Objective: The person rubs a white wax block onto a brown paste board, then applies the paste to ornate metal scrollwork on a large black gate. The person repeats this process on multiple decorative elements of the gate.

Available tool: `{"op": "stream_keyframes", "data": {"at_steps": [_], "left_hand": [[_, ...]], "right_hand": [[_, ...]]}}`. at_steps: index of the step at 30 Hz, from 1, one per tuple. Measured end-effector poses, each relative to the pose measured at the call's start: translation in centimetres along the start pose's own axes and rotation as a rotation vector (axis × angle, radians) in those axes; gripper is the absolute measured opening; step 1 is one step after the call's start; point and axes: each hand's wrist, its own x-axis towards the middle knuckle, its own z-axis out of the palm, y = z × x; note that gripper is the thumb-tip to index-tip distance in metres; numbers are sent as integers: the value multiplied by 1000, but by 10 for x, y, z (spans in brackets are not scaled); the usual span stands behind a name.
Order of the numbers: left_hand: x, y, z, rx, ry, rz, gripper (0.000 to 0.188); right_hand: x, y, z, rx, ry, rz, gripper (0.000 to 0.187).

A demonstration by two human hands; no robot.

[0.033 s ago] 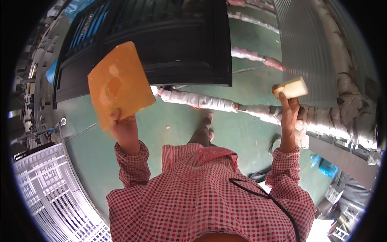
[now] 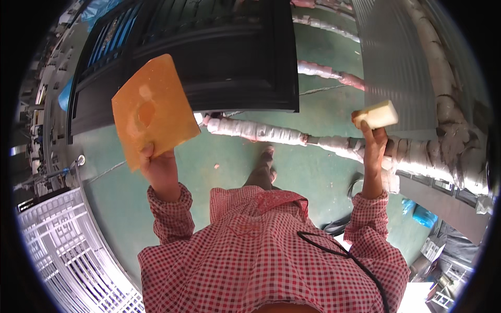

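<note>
My left hand (image 2: 160, 167) grips the lower edge of a flat orange sheet (image 2: 177, 112), thumb on its face. A darker orange patch with a paler smear around it shows in the middle of the sheet. My right hand (image 2: 374, 143) is closed around a cream-coloured block (image 2: 384, 113) with a brown-stained left end; I cannot make out whether it is a sponge. The sheet is held up in front of a black panelled door or gate (image 2: 229, 70). The block is apart from the sheet, over the grey corrugated panel (image 2: 399, 78).
A wrapped bar (image 2: 261, 130) runs across in front of my feet, over the green floor (image 2: 214, 172). More wrapped bars (image 2: 323, 70) lie beyond. A white barred gate (image 2: 68, 245) stands at the lower left. Blue plastic (image 2: 424, 216) sits at the right.
</note>
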Motion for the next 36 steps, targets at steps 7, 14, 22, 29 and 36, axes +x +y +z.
{"op": "stream_keyframes", "data": {"at_steps": [7, 14, 22, 29, 36], "left_hand": [[49, -26, 16, -30, -28, -24, 59], [82, -41, 24, -62, -26, -45, 63], [88, -29, 37, -151, -97, -67, 55], [76, -28, 39, -151, -62, -77, 56], [61, -29, 30, -148, -94, -84, 53]], "right_hand": [[-2, 6, 1, -157, 61, 95, 26], [-4, 16, 5, -154, 104, 147, 25], [3, 25, 6, 55, 102, 82, 19], [3, 35, 1, 88, 74, 108, 19], [0, 21, 4, 102, 11, 64, 16]]}}
